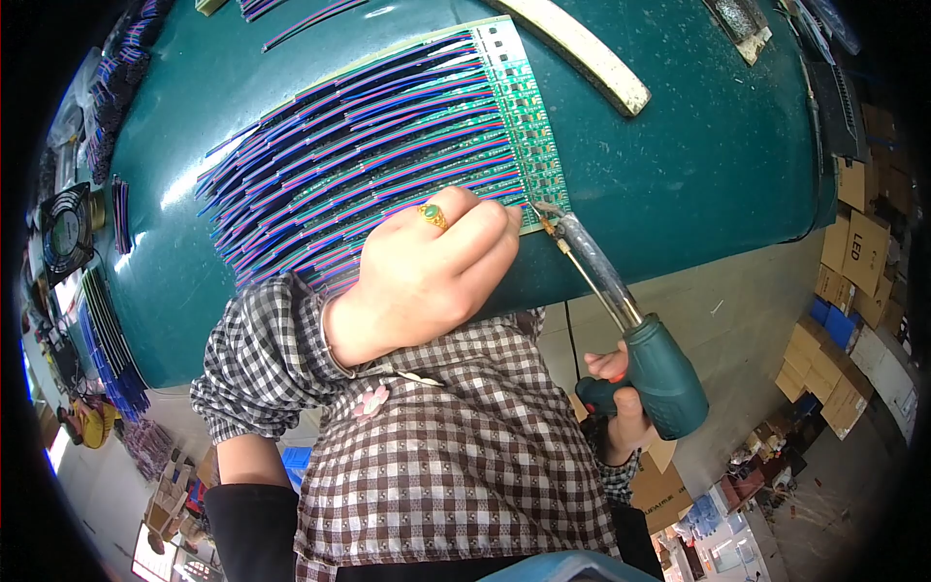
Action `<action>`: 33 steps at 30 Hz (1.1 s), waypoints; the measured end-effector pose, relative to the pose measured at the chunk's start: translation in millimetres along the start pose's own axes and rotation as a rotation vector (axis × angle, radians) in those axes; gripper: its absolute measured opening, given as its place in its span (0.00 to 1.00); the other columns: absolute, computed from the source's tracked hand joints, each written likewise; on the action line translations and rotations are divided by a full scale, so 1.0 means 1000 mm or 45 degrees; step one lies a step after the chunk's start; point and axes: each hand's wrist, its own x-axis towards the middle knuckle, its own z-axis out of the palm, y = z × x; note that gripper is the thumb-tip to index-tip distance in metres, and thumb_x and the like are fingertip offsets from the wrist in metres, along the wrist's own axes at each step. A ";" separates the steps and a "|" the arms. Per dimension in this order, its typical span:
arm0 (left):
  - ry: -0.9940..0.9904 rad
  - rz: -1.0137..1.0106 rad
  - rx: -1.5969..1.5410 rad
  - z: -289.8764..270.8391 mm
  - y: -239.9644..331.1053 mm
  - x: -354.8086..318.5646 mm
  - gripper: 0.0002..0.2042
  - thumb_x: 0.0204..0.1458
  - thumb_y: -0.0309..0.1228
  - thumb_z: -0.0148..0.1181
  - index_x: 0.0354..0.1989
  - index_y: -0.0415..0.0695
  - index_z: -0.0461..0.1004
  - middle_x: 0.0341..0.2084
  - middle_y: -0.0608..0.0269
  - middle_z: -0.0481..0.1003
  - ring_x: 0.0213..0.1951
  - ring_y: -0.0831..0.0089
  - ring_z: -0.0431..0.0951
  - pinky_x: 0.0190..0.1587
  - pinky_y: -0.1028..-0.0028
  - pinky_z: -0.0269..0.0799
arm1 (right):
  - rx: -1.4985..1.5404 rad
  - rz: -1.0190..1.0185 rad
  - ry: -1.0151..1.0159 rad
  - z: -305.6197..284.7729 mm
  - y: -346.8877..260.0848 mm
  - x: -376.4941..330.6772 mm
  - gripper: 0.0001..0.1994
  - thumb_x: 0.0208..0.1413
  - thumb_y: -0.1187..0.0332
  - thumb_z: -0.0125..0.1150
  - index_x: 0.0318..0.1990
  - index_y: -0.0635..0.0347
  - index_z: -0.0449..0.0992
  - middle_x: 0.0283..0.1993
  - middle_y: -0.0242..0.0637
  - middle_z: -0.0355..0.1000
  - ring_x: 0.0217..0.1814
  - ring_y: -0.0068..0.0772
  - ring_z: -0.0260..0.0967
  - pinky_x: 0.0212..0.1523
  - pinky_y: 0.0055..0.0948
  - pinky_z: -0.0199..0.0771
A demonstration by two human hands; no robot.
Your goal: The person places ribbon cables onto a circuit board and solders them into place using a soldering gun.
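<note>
A green circuit board panel (530, 116) with rows of small parts lies on the table. Many blue, red, green and black wires (359, 145) fan out leftward from it. My left hand (427, 272), wearing a ring with a green stone, rests over the nearest wires. Its fingers are pinched at the board's near end, closed on wire whose tip I cannot see clearly. In my right hand (628, 415) is a dark green soldering gun (667, 378), gripped by its handle. The gun's tip and the thin tube beside it meet at the board's near edge, just right of my left fingertips.
The green table (679, 145) curves away to the right. A pale curved strip (582, 53) lies beyond the board. More wire bundles (112, 330) and a small black fan (68, 228) are at the left. Cardboard boxes (858, 257) stand on the right, off the table.
</note>
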 end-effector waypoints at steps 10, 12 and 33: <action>0.008 -0.005 -0.002 0.000 0.001 0.001 0.11 0.37 0.27 0.60 0.33 0.41 0.76 0.25 0.70 0.64 0.28 0.78 0.69 0.21 0.80 0.65 | 0.011 0.006 -0.021 0.000 0.000 0.000 0.28 0.59 0.61 0.60 0.54 0.82 0.63 0.36 0.46 0.71 0.36 0.40 0.72 0.44 0.45 0.79; 0.012 -0.006 0.002 -0.001 0.001 0.001 0.11 0.37 0.27 0.60 0.33 0.41 0.76 0.25 0.70 0.64 0.28 0.78 0.69 0.21 0.80 0.65 | 0.002 0.003 -0.025 0.000 0.000 0.001 0.28 0.59 0.61 0.60 0.54 0.81 0.63 0.36 0.46 0.71 0.36 0.40 0.72 0.44 0.45 0.79; 0.002 -0.011 -0.019 0.000 0.000 0.000 0.10 0.38 0.26 0.60 0.32 0.42 0.77 0.24 0.70 0.64 0.27 0.78 0.69 0.21 0.80 0.64 | -0.108 0.045 0.038 0.001 -0.005 0.000 0.28 0.59 0.58 0.59 0.52 0.81 0.66 0.39 0.51 0.73 0.38 0.44 0.75 0.40 0.39 0.81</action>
